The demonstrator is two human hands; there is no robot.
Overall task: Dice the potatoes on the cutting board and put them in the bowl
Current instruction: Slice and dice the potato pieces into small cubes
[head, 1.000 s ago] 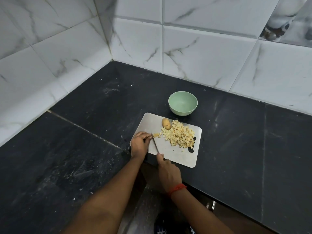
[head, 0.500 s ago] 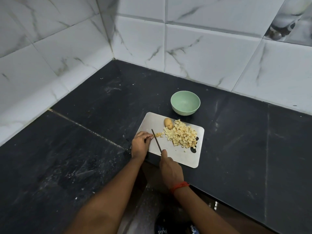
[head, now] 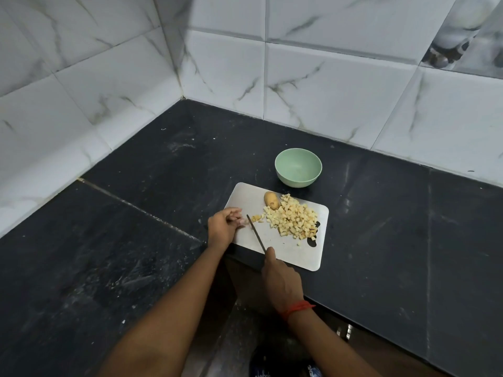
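Head view: the right hand [head: 281,278] grips the knife [head: 255,235], whose tip lies between a few cut bits [head: 256,218] and the left hand's [head: 223,227] curled fingers [head: 235,213]. I cannot tell whether those fingers hold anything. The dice pile [head: 294,220] and potato [head: 271,200] lie on the board [head: 299,257] right of the blade, with the bowl [head: 298,167] beyond them on the worktop [head: 381,213].

Only one camera here, a wide-angle head cam. It looks forward and down from well above the black countertop [head: 136,268], facing the tiled wall corner [head: 179,77]. The cutting board [head: 285,248] sits about mid-frame, and the left forearm [head: 168,308] and right forearm [head: 326,344] come in from the bottom edge.
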